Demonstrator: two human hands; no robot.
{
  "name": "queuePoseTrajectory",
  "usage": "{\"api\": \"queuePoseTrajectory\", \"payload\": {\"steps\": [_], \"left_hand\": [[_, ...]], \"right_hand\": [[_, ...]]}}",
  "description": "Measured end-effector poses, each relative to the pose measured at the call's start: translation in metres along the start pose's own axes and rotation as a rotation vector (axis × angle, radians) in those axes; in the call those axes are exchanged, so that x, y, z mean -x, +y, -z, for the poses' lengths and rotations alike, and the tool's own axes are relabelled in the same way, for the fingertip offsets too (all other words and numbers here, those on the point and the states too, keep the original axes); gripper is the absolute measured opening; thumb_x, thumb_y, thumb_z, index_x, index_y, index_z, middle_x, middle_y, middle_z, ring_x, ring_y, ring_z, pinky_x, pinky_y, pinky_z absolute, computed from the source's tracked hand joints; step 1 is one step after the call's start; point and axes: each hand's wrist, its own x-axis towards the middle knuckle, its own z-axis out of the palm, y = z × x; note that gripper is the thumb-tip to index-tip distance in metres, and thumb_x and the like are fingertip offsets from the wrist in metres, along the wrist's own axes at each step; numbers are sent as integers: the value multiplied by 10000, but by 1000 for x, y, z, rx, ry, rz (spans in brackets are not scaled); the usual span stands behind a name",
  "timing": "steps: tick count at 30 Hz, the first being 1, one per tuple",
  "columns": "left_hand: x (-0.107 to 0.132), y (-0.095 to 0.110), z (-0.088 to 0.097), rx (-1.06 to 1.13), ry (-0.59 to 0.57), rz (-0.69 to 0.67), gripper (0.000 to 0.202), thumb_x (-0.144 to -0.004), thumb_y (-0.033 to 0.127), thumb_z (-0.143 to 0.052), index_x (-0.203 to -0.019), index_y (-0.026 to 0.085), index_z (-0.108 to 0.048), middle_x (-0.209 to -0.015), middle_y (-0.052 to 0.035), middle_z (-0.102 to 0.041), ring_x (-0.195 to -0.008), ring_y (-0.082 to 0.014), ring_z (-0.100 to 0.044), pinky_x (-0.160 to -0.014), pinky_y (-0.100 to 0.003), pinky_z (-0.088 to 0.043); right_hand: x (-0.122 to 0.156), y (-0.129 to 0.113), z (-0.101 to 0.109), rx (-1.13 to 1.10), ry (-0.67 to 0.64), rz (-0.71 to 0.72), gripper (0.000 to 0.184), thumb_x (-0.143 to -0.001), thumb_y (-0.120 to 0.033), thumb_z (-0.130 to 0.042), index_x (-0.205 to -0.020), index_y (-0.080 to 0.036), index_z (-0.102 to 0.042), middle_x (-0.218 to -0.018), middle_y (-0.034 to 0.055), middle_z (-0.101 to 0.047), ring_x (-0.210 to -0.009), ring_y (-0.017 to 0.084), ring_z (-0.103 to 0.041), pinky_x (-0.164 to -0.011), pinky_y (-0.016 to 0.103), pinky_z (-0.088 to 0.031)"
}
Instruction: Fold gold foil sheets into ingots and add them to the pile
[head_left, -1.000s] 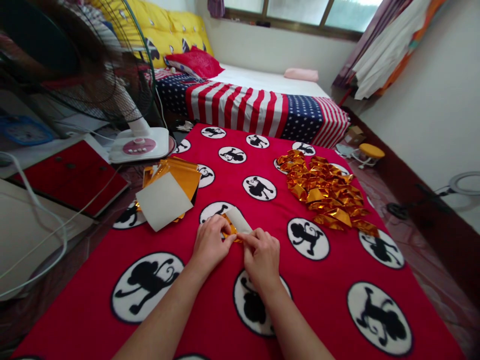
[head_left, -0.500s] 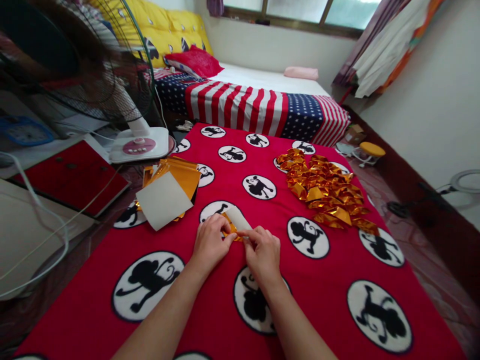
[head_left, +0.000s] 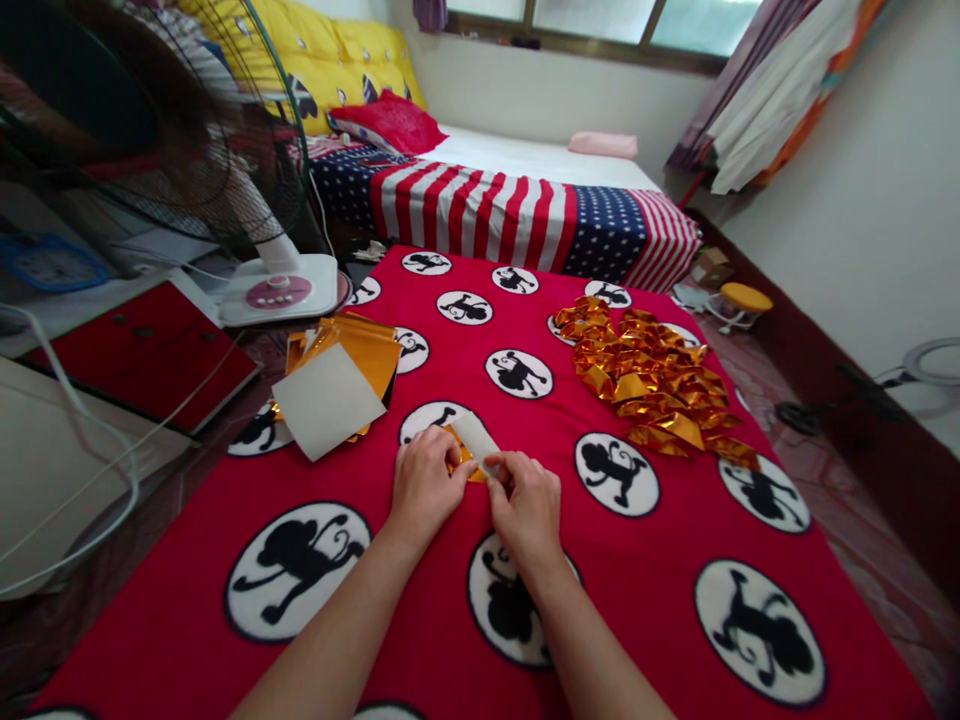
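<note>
A sheet of gold foil paper (head_left: 474, 436) with a pale back lies partly folded on the red cloth, its gold side turned up along the near left edge. My left hand (head_left: 429, 474) is closed on its left side, thumb and fingers pressing the gold fold. At the right edge, my right hand (head_left: 525, 492) pinches the paper between thumb and index finger. Both hands hide parts of the sheet. To the left sits a stack of gold foil sheets (head_left: 379, 350), with a pale sheet (head_left: 330, 402) on top. Several folded gold foil pieces (head_left: 652, 380) are heaped at the right.
The red cloth (head_left: 420, 660) with black monkey figures covers the table. An electric fan (head_left: 281, 288) stands beyond the left edge, near a white cable (head_left: 127, 450). A bed (head_left: 495, 210) is behind the table. A yellow stool (head_left: 745, 297) stands at the right.
My right index finger has drawn back slightly to the right, from the gold fold to the paper's right edge. The left hand has barely moved.
</note>
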Motion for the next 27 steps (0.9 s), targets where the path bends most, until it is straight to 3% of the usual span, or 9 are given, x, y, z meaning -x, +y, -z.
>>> {"api": "queuePoseTrajectory", "payload": {"steps": [14,18,22,27], "left_hand": [[-3,-17,8,212,-116,-71,186,-723,94,-671,-699,198,-519,-819,-3,-610,-818,-181,-561,-758,-310,-420],[-2,-16,7,199,-98,-78,187,-721,105,-672,-692,200,-514,-816,-10,-609,-823,-189,-564,-747,-312,-423],[-2,-16,6,186,-97,-82,178,-724,115,-660,-697,203,-509,-825,-19,-608,-833,-198,-568,-743,-318,-428],[-2,-18,8,212,-112,-112,161,-722,78,-610,-711,207,-514,-845,-22,-615,-849,-198,-574,-774,-325,-443]], "right_hand": [[-2,0,2,30,-6,-3,213,-756,-106,-607,-925,-208,-687,-808,-6,-679,-781,160,-573,-727,279,-310],[-12,-7,5,93,-70,-47,88,-798,-269,-658,-877,-239,-684,-716,-26,-680,-715,151,-601,-675,277,-296],[-25,-14,3,273,-116,-108,223,-795,-470,-678,-780,-248,-666,-672,-12,-690,-685,175,-633,-662,294,-282],[-29,-15,1,362,-123,-98,169,-832,-410,-648,-778,-251,-661,-706,9,-717,-698,192,-660,-664,303,-300]]}}
